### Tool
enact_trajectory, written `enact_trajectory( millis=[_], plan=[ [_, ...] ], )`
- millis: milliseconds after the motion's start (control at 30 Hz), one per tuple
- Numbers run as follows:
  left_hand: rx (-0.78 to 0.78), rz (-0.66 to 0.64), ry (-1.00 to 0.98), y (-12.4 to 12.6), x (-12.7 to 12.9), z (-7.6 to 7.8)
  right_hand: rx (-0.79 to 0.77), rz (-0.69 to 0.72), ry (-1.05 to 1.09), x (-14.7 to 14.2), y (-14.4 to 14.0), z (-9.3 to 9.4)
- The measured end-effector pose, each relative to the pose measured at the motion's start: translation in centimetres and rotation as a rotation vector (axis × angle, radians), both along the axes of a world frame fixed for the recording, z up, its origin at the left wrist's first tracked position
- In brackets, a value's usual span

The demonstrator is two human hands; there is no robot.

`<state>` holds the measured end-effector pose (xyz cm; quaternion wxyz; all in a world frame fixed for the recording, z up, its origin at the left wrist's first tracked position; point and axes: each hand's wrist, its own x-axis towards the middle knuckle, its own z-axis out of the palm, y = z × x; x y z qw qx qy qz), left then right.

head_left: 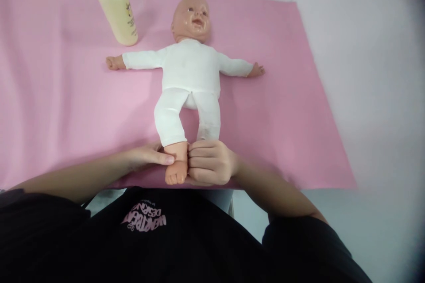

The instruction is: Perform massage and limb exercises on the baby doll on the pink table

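A baby doll (191, 66) with a bald plastic head and white cloth body lies on its back, arms spread and feet toward me. My left hand (151, 155) holds the doll's bare foot and ankle at the left, the thumb across the top and the other fingers hidden beneath. Closed right beside that foot is my right hand (210, 162), its curled fingers touching the foot's side. It covers the lower end of the doll's other leg, so that foot is hidden. Whether my fingers wrap around it is not visible.
A pump-type bottle of pale yellow liquid (116, 11) stands at the upper left, near the doll's hand, its top cut off by the frame. Under the doll is a pink sheet (272, 115), whose front edge runs close to my body. White surface lies beyond its right edge.
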<state>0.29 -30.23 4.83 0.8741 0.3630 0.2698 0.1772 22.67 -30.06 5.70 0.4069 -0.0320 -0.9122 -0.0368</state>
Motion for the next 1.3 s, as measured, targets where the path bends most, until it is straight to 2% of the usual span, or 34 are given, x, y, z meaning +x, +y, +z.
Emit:
enact_trajectory(
  millis=[200,300,400,500,633,800,967,1167,1300],
  plan=[
    [-0.087,-0.065,-0.069,0.4,0.3,0.3,-0.072,0.065,0.122,0.1,0.2,0.7],
    [-0.151,-0.076,-0.153,0.4,0.4,0.5,-0.091,0.036,0.177,0.4,0.1,0.6],
    [-0.117,-0.057,-0.114,0.3,0.0,0.7,-0.089,0.005,0.121,0.7,0.2,0.6],
    [-0.052,0.012,-0.056,0.2,-0.5,0.6,-0.097,-0.014,-0.047,0.8,0.6,0.5],
    [-0.019,0.062,-0.102,0.4,-0.2,0.3,-0.157,-0.055,-0.305,1.0,1.5,0.2],
    [0.002,0.220,-0.081,0.3,0.7,0.6,-0.240,-0.103,-0.392,1.9,3.2,-0.3],
    [-0.063,0.412,0.022,0.5,0.9,1.0,-0.287,-0.161,-0.508,2.7,4.5,-0.2],
    [-0.094,0.392,0.160,0.5,1.1,0.4,-0.337,-0.210,-0.559,2.9,4.8,-0.1],
    [0.005,0.426,0.219,0.5,1.3,0.5,-0.324,-0.218,-0.541,2.8,4.9,-0.3]
  ],
)
